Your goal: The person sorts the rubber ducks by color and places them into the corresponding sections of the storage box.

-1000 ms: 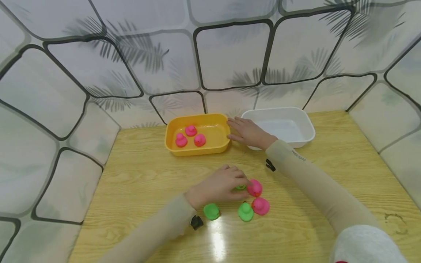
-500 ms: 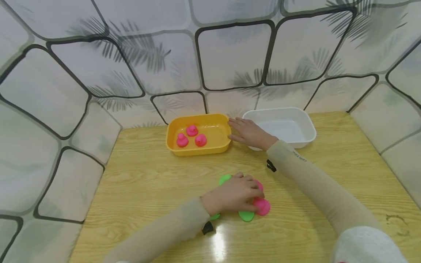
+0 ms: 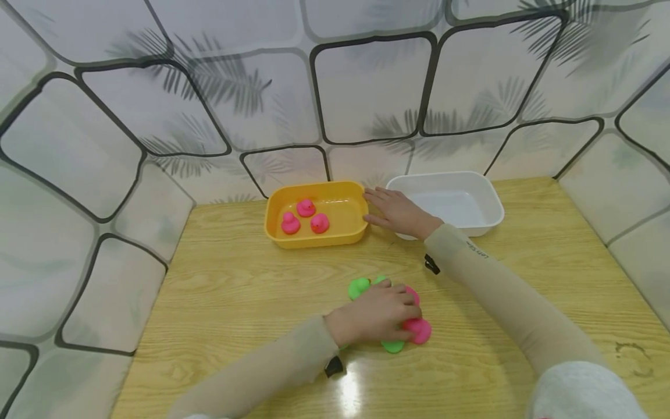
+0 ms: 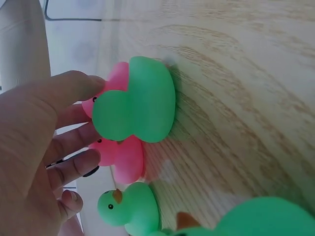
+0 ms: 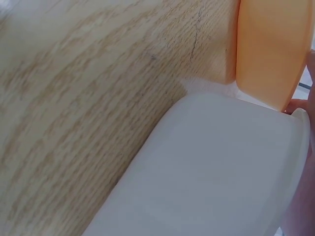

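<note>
Head view, from the left: a yellow tray point(image 3: 342, 218) holds three pink ducks point(image 3: 319, 223) grouped in its left half. Nearer the person, the left hand point(image 3: 377, 313) hangs over a cluster of green ducks point(image 3: 359, 288) and two loose pink ducks point(image 3: 420, 330) on the table point(image 3: 220, 302); its fingers are bent around the pink pair, the thumb tip next to one, but I cannot tell whether they grip anything. Farther back, the right hand point(image 3: 398, 212) has straight, spread fingers at the yellow tray's right end, its wrist by the white tray point(image 3: 450, 201)

Sideways pressure from those fingertips could slide the yellow tray, and pressing down on its rim might tip it. Among the cluster, the ducks sit so close that a closing left hand could push a green one aside or catch it too; a smooth, rounded body may slip from a shallow pinch

Under the left wrist, a green duck shows only as a sliver. The left fingertips are largely hidden from above, and a green duck blocks much of one pink duck in the left wrist view. The right wrist view mostly shows the white tray's outer wall, with the right hand cut off at the edge
</note>
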A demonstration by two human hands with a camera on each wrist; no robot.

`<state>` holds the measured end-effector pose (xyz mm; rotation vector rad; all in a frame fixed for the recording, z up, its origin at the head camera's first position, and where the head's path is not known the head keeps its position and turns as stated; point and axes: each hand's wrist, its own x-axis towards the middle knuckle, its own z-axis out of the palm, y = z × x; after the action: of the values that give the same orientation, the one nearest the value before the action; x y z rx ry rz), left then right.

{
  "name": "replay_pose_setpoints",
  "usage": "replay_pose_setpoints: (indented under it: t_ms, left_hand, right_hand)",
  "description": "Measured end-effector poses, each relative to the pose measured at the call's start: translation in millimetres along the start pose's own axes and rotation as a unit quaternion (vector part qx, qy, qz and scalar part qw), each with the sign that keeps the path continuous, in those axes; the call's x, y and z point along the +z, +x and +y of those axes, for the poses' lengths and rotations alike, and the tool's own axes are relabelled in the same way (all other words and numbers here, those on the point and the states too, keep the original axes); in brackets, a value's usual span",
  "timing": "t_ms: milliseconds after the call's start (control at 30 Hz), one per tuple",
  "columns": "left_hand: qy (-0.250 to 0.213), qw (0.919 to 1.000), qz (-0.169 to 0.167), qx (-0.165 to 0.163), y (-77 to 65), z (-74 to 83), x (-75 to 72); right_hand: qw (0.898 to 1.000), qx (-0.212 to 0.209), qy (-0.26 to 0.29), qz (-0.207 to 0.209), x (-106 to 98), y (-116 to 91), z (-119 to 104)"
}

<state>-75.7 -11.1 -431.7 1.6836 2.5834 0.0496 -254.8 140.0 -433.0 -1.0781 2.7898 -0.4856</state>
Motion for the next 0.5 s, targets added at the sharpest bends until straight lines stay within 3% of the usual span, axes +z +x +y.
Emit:
replay_pose_setpoints:
  t_ms: [500]
  left_hand:
    - [-0.044, 0.9989, 0.018, -0.002, -5.7, -8.6, -14.1]
  right_hand:
    - [1.000, -0.004, -0.002, -0.003, -1, 0, 0]
